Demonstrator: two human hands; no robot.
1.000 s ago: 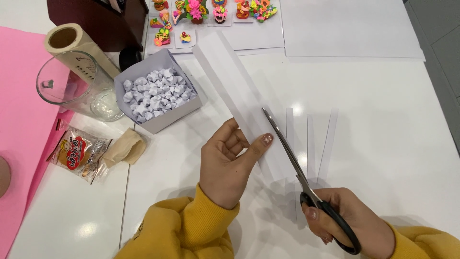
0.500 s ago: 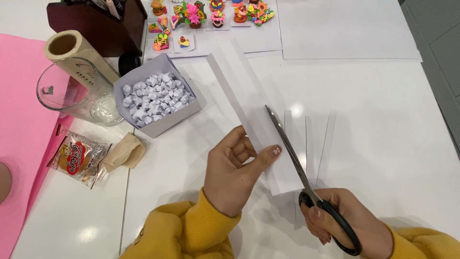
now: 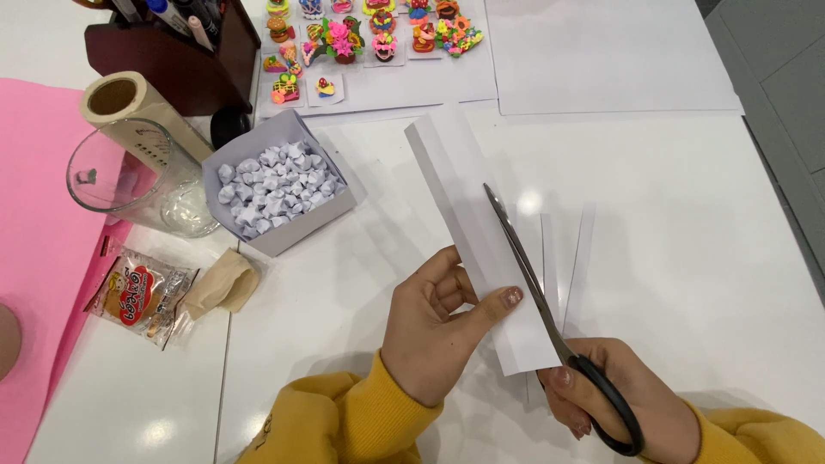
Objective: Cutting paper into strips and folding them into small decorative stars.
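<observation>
On the white surface (image 3: 687,258) my left hand (image 3: 434,331) pinches a long folded white paper strip (image 3: 468,206) near its lower end — thumb on top. My right hand (image 3: 619,404) has its grip closed through the black-handled steel scissors (image 3: 550,318) — blades lying along the strip's right edge.

- Bright, even overhead light is flooding the white table (image 3: 705,258); colours are reading clean.
- Small glare spots are showing on the tabletop near the scissors (image 3: 550,301) and at bottom left.
- Soft shadows are falling under the left hand (image 3: 434,331) and paper strip (image 3: 468,215).
- Glass measuring cup (image 3: 137,176) is glinting.
- Focus is holding sharp throughout; slight wide-angle bending at the edges.
</observation>
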